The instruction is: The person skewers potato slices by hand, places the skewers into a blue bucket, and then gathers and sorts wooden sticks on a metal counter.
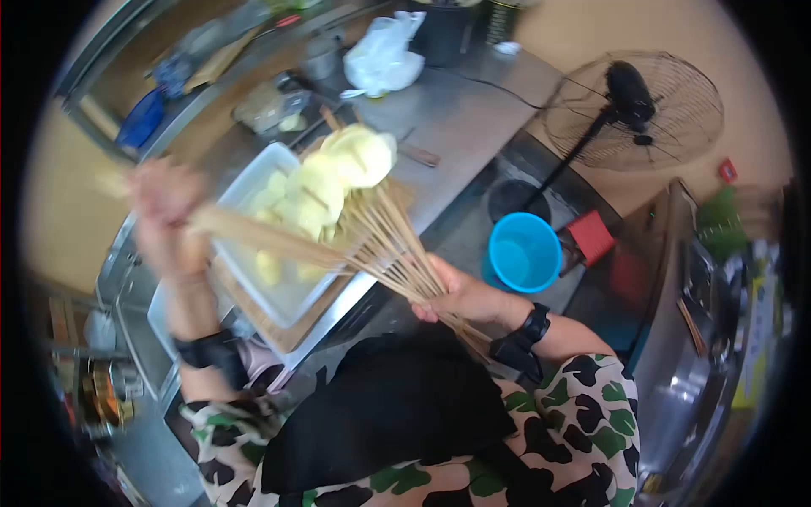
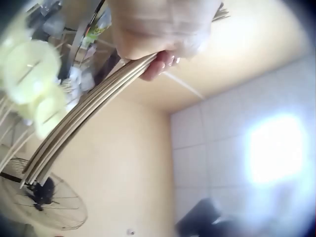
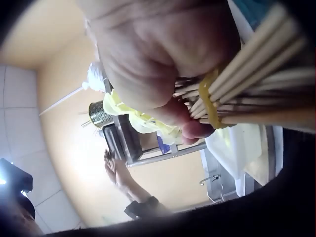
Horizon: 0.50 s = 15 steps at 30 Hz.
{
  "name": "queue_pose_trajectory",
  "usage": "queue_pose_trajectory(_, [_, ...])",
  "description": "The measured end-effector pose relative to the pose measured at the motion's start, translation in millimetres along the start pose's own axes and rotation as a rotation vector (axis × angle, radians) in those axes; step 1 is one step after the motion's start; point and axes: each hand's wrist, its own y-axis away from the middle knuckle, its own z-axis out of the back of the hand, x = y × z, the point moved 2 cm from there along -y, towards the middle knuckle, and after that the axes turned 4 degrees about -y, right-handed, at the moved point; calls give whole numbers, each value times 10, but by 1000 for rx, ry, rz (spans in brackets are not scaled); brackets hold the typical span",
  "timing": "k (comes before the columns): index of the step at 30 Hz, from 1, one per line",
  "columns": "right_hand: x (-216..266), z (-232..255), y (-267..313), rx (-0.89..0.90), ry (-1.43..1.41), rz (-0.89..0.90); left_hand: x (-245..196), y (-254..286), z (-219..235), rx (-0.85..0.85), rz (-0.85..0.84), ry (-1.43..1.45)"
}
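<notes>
The left hand (image 1: 169, 198), raised beyond the tub and blurred in the head view, is clenched round a flat bunch of bare sticks (image 1: 262, 237). Its far ends point at the skewers (image 1: 380, 237); whether the two bundles touch, I cannot tell. The right hand (image 1: 460, 291) grips those skewers low down, where they fan out upward, and the right wrist view shows a yellow band (image 3: 210, 98) wrapped round them beside the fingers. Pale yellow slices (image 1: 359, 160) are threaded on their upper ends, held over the far side of the white tub (image 1: 291, 310). More yellow pieces (image 1: 269, 269) lie in the tub, which stands on a wooden board (image 1: 239, 289). A white bag (image 1: 384, 59) sits on the metal counter (image 1: 473, 101); the blue bucket (image 1: 525, 253) stands near the fan (image 1: 632, 101).
</notes>
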Motion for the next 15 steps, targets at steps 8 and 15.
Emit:
queue_pose_trajectory(8, [-595,596,995,-511,-379,184,-382,455,531,-204,219,49])
queue_pose_trajectory(15, [-1504,2354,1614,-735,-1226,306,231,412,554,-338,230,-3])
